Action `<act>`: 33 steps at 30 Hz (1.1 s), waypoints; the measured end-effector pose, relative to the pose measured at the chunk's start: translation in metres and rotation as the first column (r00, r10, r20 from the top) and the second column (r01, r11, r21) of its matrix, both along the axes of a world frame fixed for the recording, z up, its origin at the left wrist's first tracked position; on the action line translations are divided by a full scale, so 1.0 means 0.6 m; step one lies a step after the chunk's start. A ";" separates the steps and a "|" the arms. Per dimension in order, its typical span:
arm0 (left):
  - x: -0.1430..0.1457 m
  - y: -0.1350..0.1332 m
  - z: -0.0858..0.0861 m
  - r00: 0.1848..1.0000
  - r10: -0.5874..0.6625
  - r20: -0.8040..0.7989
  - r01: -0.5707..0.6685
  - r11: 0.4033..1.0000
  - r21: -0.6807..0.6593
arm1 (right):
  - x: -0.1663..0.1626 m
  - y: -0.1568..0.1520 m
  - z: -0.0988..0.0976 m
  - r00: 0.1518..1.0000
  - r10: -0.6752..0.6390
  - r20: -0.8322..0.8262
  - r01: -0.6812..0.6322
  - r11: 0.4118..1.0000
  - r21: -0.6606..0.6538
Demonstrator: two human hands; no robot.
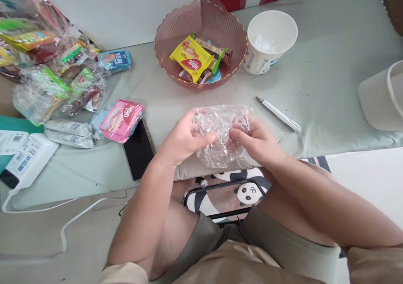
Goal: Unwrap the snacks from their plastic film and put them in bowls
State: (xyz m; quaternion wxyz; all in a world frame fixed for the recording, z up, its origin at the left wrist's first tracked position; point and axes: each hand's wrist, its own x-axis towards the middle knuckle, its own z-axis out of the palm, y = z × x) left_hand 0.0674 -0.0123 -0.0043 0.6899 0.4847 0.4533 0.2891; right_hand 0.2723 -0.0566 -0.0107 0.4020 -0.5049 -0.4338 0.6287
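Observation:
Between my two hands is a crumpled clear plastic bag [220, 149], held above the front edge of the cloth-covered surface. My left hand [189, 137] grips its left side, thumb lying across the film. On the other side my right hand [256, 139] pinches a bunched part of it. Just beyond stands a pink ribbed glass bowl [165, 36] with several wrapped snacks, a yellow wafer packet [190, 59] on top. Right of the bowl is a white paper cup [267, 45] with clear plastic inside. A white utility knife or pen [280, 114] lies near my right hand.
A heap of bagged snacks [59, 70] fills the left side, with a blue packet [115, 60] beside it. A pink wafer packet [122, 120] overlaps a black phone [138, 149]. A white device with a cable [28, 162] lies far left; a white bin [378, 97] is at right.

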 end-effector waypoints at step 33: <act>0.003 0.008 -0.024 0.960 0.077 -0.270 0.073 0.861 0.504 | 0.005 0.014 -0.016 0.970 0.139 0.197 -0.186 0.952 0.244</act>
